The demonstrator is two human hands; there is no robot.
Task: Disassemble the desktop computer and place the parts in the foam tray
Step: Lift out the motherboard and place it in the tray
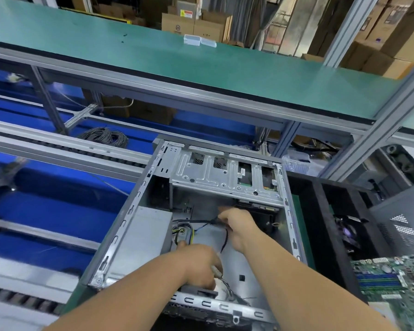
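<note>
the grey sheet-metal desktop computer case [120, 235] lies on its side with the open face up, so both hands reach straight in. the right hand [239, 228] pinches a thin black cable [201, 221] near the silver drive cage [225, 173], pulling it taut, likely to free it. the left hand [198, 266] curls around a bundle of grey wires [227, 286] at the near edge. the black foam tray [320, 211] sits just beside the case on the right (a green motherboard [392, 280] already rests there).
</note>
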